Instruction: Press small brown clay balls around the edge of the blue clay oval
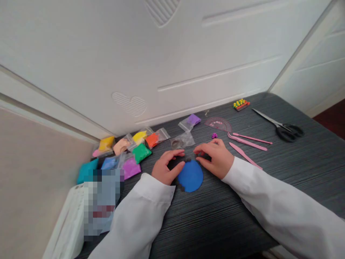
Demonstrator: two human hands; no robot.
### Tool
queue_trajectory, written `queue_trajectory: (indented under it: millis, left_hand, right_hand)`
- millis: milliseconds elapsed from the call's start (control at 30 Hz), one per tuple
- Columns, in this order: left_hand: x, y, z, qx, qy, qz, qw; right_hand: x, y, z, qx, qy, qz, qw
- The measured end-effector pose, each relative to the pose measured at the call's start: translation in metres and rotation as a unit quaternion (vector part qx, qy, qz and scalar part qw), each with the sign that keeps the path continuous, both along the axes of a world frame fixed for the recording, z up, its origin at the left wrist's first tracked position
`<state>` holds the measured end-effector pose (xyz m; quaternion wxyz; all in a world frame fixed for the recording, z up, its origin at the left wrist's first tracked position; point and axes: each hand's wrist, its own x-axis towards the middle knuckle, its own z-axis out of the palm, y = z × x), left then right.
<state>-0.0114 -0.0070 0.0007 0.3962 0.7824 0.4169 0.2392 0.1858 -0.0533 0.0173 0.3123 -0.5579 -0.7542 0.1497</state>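
My left hand [167, 167], palm down, fingers curved, thumb at the blue disc's [190, 176] dark-edged left rim. My right hand [215, 157], fingers bent inward, fingertips close together near its upper right; whether they pinch anything, I cannot tell. Disc: flat on the table [215, 216], between my hands.

Both hands low and close together, fingers curled!
I've got my left hand [168, 167] palm-down, thumb and fingers parted; my right hand [215, 158] bends its fingers inward, both white-sleeved forearms angling in.
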Motion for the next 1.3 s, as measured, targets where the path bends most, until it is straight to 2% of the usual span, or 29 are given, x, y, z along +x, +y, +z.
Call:
queue_trajectory:
  millis: [200, 400, 900, 1100, 1300]
  left_hand:
    - [-0.001, -0.003, 0.008, 0.037, 0.028, -0.045, 0.998]
    - [-0.002, -0.004, 0.010, 0.043, 0.037, -0.054, 0.997]
    - [0.000, -0.004, 0.013, 0.045, 0.026, -0.056, 0.997]
    - [-0.003, -0.005, 0.010, -0.006, -0.012, -0.034, 0.999]
    - [-0.002, -0.005, 0.008, -0.085, -0.132, 0.052, 0.986]
  right_hand:
    - [-0.003, 0.000, 0.002, -0.048, -0.034, 0.017, 0.998]
    - [-0.005, 0.000, 0.005, -0.066, -0.051, 0.011, 0.996]
    - [-0.009, 0.000, 0.004, -0.056, -0.085, 0.012, 0.995]
    - [-0.010, 0.000, 0.004, -0.046, -0.090, 0.011, 0.995]
    - [-0.010, 0.000, 0.002, -0.046, -0.097, 0.014, 0.994]
